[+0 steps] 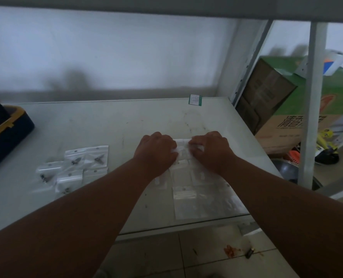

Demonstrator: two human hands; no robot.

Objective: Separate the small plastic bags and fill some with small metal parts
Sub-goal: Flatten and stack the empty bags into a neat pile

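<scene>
A joined sheet of small clear plastic bags point(194, 197) lies on the glass table point(106, 125), reaching from the table's near right edge up to my hands. My left hand point(156, 151) and my right hand point(210, 149) each grip the far end of this sheet point(181, 146) with curled fingers, a short gap between them. To the left lie several separate small bags holding dark metal parts point(76, 169), spread flat on the table.
A dark blue and yellow box point(6, 133) with a "SPRAY" carton sits at the left edge. A small green-edged tag point(195, 99) lies at the table's back. Right of the table stand a metal rack post point(311, 117) and a green cardboard box point(287, 109).
</scene>
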